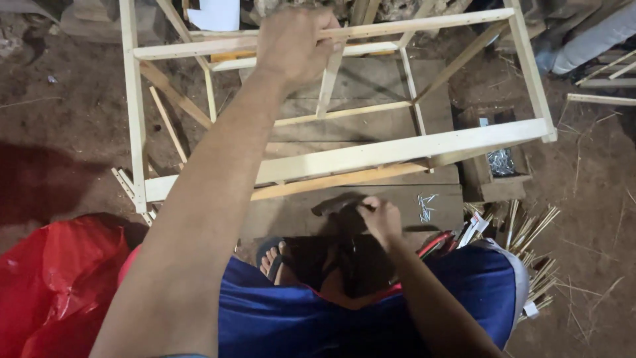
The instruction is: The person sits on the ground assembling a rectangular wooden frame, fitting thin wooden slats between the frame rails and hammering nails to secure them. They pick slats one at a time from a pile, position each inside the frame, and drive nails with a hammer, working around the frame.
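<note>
Already my left hand [296, 43] has its fingers wrapped around a top rail of the slatted wooden frame [344, 156], mostly assembled. My right hand [382, 219] pinches something small just beside loose nails [425, 207] on the plank worktop [371, 209]; nailing remains.

Our left arm stretches straight forward, forearm bare, and our left hand [296, 45] is closed in a fist with the fingers [329, 41] wrapped tight. Our right hand [380, 219] sits low near our lap, wrist bent, fingertips pinched together.
</note>
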